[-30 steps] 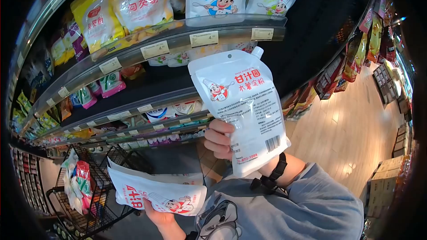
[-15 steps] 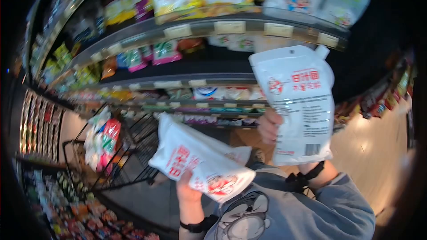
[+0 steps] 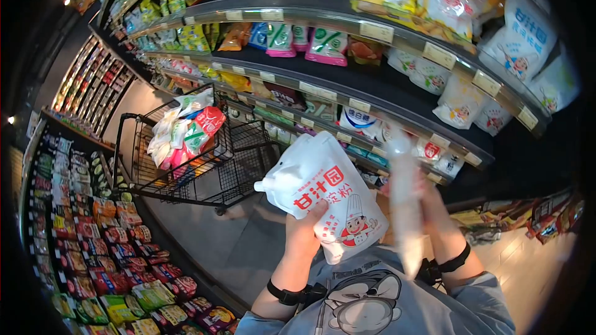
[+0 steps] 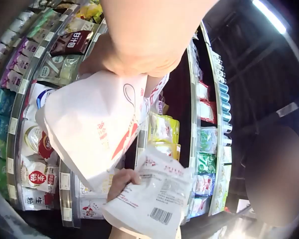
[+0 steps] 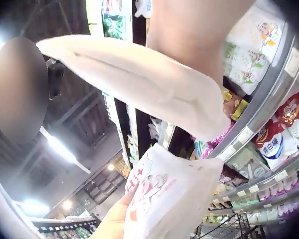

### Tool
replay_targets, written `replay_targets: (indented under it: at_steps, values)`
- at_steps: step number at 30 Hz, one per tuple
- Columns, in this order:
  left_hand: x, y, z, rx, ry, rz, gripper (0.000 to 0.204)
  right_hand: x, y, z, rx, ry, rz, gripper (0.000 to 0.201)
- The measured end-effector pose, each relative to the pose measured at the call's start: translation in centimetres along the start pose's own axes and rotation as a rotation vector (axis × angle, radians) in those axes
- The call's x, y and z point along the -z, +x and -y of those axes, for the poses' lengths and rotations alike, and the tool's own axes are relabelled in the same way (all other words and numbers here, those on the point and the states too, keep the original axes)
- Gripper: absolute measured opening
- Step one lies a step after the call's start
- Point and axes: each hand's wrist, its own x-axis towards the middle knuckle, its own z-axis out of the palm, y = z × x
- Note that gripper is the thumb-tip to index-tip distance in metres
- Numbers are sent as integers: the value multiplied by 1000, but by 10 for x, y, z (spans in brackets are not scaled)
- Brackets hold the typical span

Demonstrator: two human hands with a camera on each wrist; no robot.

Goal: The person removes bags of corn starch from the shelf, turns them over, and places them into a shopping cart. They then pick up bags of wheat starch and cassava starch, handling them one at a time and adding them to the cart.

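Observation:
My left hand point(image 3: 303, 231) grips a white spouted starch pouch point(image 3: 335, 201) printed with red characters and a cartoon chef, thumb over its front. The pouch tilts, its spout pointing left. In my right hand point(image 3: 428, 195) is a second white starch pouch point(image 3: 405, 211), seen edge-on and blurred in the head view. The left wrist view shows the fingers of that right hand point(image 4: 122, 181) pinching the pouch's side, its barcode point(image 4: 161, 215) facing out. Both pouches are held up side by side before my chest.
A wire shopping cart point(image 3: 180, 180) with bagged goods point(image 3: 189, 127) stands to the left, close to the shelf. Shelves point(image 3: 267, 65) of bagged powders curve across the front. A low display of packets point(image 3: 112, 242) runs along the left. Bags hang at the right point(image 3: 528, 214).
The head view has swung left, bringing the cart nearer the middle. The right pouch has turned from face-on to edge-on. The left pouch has rotated, its printed front now facing up at me.

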Motion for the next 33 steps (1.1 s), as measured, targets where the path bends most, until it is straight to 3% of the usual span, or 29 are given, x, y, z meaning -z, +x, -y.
replay_targets:
  at_steps: [2,3,4,8,12,13,16,17,18,20,24,26,28,33]
  values:
    - [3,-6,-2,30,43,-93,39,-38,-4,4,-73,-220,135,39]
    - [12,-3,0,-16,9,-86,43,-47,5,-14,59,-317,159,34]
    - [19,-6,-3,3,78,-113,45,-55,5,-17,63,-329,183,34]
    - [69,-13,-23,-80,47,-218,41,-106,18,-40,-144,-542,221,27]
    - [117,-27,-42,-186,139,-188,45,-156,24,-69,25,-702,384,29]
    - [122,-33,-52,-221,139,-231,36,-169,25,-77,97,-810,399,30]
    - [157,-45,-73,-345,30,-239,35,-209,33,-109,258,-803,538,31]
    - [168,-49,-80,-371,-6,-242,35,-228,30,-111,122,-725,534,24]
    - [180,-53,-91,-387,-7,-248,35,-243,31,-123,128,-681,558,23]
    - [201,-63,-115,-356,-16,-377,37,-279,25,-132,-31,-653,531,25]
    - [235,-76,-154,-286,-137,-503,43,-316,42,-168,-132,-636,566,29]
    - [255,-79,-163,-352,-94,-465,44,-335,49,-176,-144,-607,549,31]
    - [270,-75,-178,-441,-215,-543,46,-350,64,-177,-127,-621,516,32]
    - [314,-57,-218,-367,-247,-737,48,-388,122,-164,67,-599,388,25]
